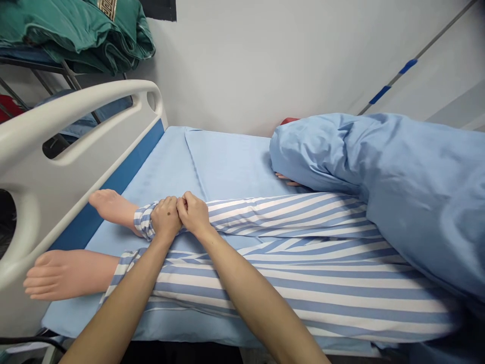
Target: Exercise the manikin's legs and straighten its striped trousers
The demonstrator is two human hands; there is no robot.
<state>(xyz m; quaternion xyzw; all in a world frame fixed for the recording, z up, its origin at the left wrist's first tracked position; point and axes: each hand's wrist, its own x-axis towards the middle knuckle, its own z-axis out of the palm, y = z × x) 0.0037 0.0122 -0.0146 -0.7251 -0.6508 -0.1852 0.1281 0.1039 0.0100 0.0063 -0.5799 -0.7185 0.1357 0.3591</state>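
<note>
A patient manikin lies on a hospital bed in blue-and-white striped trousers. My left hand (165, 218) and my right hand (193, 215) sit side by side, both gripping the gathered cuff of the far trouser leg (288, 215) just above the bare far foot (111, 208). The near trouser leg (265, 288) lies closer to me, and its bare foot (68, 275) points toward the footboard. A light blue blanket (409, 192) covers the upper body, with only the fingers of a manikin hand (286, 179) showing at its edge.
A white plastic footboard (45, 187) with a blue strip stands at the left of the light blue bed sheet (227, 167). Green folded cloth (71, 30) lies on a metal rack (34, 63) behind it. A red object (290, 120) shows beyond the blanket, against a white wall (242, 65).
</note>
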